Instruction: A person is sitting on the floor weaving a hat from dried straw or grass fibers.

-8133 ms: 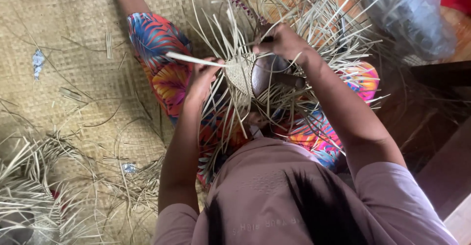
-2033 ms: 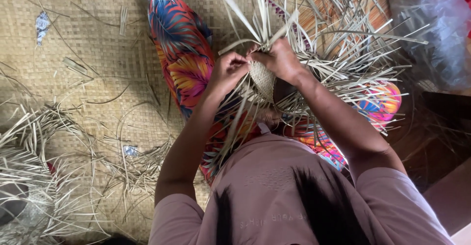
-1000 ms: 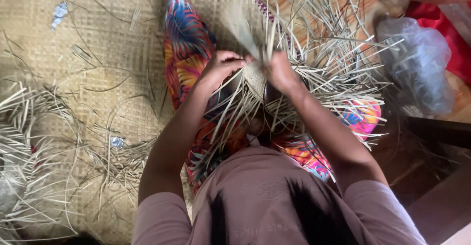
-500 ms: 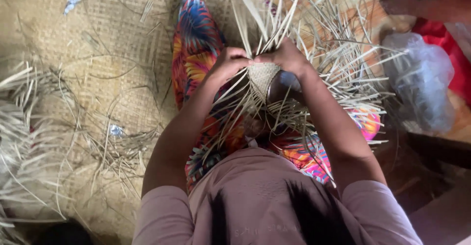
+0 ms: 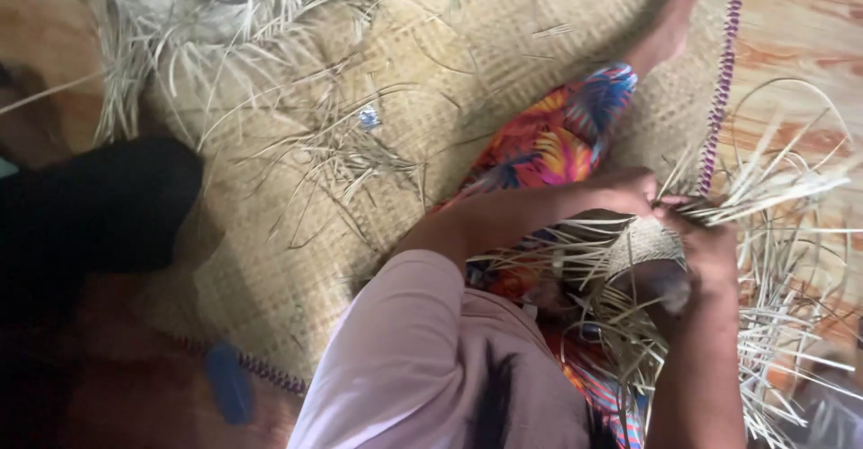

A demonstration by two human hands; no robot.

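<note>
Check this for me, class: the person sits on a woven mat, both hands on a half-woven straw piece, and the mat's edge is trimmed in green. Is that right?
Not quite. The head view shows the mat trimmed in purple, not green. The rest holds: the person sits on the mat, with the left hand and right hand on the half-woven straw piece.

Open woven mat (image 5: 270, 260) centre-left; loose straw strips (image 5: 342, 148) clutter upper left; straw ends (image 5: 782, 233) crowd right edge.
</note>
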